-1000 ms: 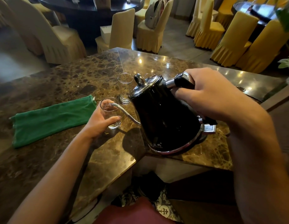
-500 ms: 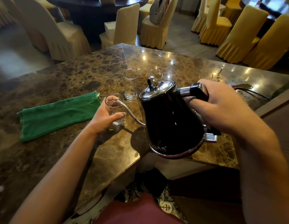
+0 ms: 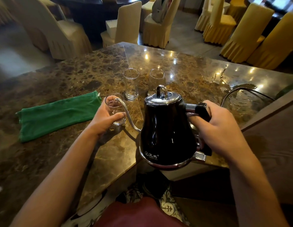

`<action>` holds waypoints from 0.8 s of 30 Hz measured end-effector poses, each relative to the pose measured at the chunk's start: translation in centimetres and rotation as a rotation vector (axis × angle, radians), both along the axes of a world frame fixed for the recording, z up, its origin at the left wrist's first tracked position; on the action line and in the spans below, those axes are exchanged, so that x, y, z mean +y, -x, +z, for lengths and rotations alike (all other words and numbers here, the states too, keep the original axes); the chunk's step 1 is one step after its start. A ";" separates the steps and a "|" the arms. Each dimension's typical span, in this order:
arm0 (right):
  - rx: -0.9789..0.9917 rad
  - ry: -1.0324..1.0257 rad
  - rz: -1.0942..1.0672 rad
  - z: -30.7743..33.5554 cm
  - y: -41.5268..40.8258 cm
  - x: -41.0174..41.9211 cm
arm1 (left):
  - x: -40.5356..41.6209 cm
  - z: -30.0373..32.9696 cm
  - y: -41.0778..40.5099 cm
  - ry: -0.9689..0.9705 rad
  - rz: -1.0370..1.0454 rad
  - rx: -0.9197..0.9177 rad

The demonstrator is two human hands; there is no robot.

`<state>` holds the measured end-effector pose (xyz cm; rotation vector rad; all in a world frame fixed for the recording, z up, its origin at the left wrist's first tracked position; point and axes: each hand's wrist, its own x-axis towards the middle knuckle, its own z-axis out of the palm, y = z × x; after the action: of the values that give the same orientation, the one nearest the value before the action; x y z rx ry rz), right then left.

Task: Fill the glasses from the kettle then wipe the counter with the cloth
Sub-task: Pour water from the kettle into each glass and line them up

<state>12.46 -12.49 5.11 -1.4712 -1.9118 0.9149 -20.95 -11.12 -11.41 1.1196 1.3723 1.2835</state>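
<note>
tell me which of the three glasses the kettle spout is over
The near glass, the one held by the left hand. The kettle spout tip sits at its rim; the other two glasses stand untouched farther back.

Your way to the two far glasses (image 3: 131, 84) is blocked by the kettle (image 3: 167, 130) and its spout. Bare table (image 3: 77, 72) lies open beyond the green cloth (image 3: 59, 114). On the right, a cord (image 3: 237, 90) crosses what looks like spilled water.

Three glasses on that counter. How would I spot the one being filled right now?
Find the black kettle over the marble counter and follow its thin curved spout leftward. The tip sits at the rim of the glass. Unlike the two glasses behind, the left hand holds it.
</note>
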 end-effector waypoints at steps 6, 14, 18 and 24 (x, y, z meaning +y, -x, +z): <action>0.141 0.039 -0.019 -2.2 -0.6 -0.5 | 0.0 -0.1 0.1 0.000 0.003 0.010; 0.502 0.093 0.027 -4.3 -0.3 -1.7 | 0.0 -0.1 -0.1 -0.005 0.039 0.042; 0.652 0.149 -0.028 -4.9 -0.4 -2.0 | -0.3 -0.3 -0.5 -0.027 0.085 0.025; 0.838 0.304 -0.147 -5.4 -0.9 -1.9 | 0.3 1.2 -1.4 -0.074 0.251 -0.031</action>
<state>13.39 -14.42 -0.28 -1.0878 -1.0716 1.4951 -19.50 -10.83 -10.18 0.9944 1.4877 1.5354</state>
